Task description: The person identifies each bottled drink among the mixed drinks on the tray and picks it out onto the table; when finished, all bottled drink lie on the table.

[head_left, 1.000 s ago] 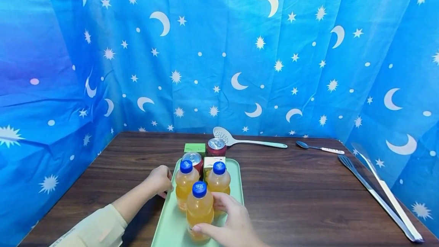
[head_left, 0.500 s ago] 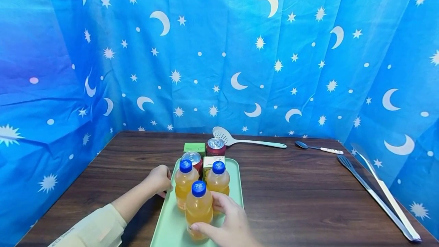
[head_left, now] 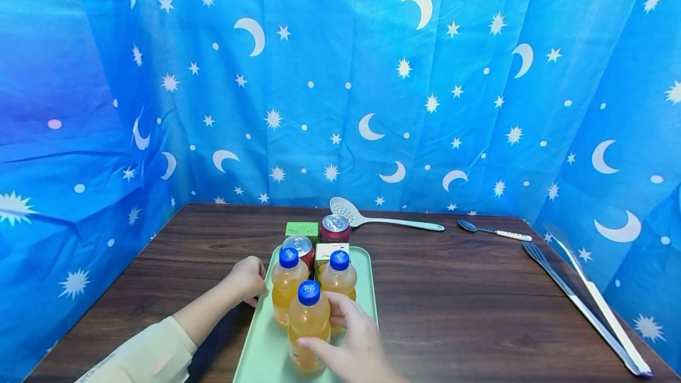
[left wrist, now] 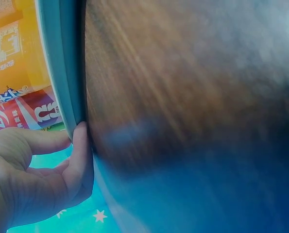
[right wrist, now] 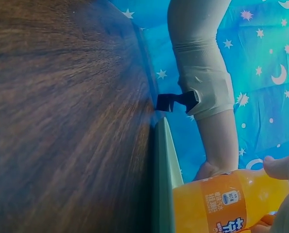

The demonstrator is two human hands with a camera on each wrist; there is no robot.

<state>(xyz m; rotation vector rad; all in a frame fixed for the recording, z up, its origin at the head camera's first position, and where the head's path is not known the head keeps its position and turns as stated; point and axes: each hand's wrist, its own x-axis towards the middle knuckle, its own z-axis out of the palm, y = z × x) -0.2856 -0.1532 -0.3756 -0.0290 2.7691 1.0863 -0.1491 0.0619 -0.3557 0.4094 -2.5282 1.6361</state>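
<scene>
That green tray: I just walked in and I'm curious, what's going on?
A person's right hand holds the nearest orange drink bottle at the green tray; the left hand pinches the tray's left rim. Two more bottles stand beyond, with two cans and two boxes behind them. Whether the held bottle touches the tray is unclear.

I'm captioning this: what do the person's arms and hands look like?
The left sleeve is pale cream, with small dark lettering, and ends on the forearm; a black piece juts from it. The left hand and right hand are ungloved; no right sleeve shows.
</scene>
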